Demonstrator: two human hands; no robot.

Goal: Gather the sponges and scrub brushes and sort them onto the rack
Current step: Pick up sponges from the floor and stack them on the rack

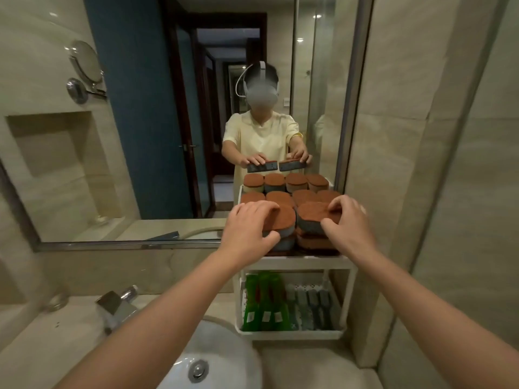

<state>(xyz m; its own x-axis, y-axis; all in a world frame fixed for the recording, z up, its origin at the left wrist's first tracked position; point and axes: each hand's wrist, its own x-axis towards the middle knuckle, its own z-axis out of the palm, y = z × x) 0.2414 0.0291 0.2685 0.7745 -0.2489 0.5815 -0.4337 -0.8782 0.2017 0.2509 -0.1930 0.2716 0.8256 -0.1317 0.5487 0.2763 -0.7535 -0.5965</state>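
Note:
A white two-tier rack stands on the counter against the mirror. Its top shelf carries several brown-topped grey sponges in stacks. My left hand grips the front left sponge, fingers over its top and thumb under its near edge. My right hand grips the front right sponge the same way. Both sponges sit on top of lower sponges. The bottom shelf holds green scrub brushes on the left and grey scrub brushes on the right.
The white sink basin lies below my arms, with the chrome faucet at its left. A large mirror behind the rack shows a person and the sponges reflected. A tiled wall closes in right of the rack.

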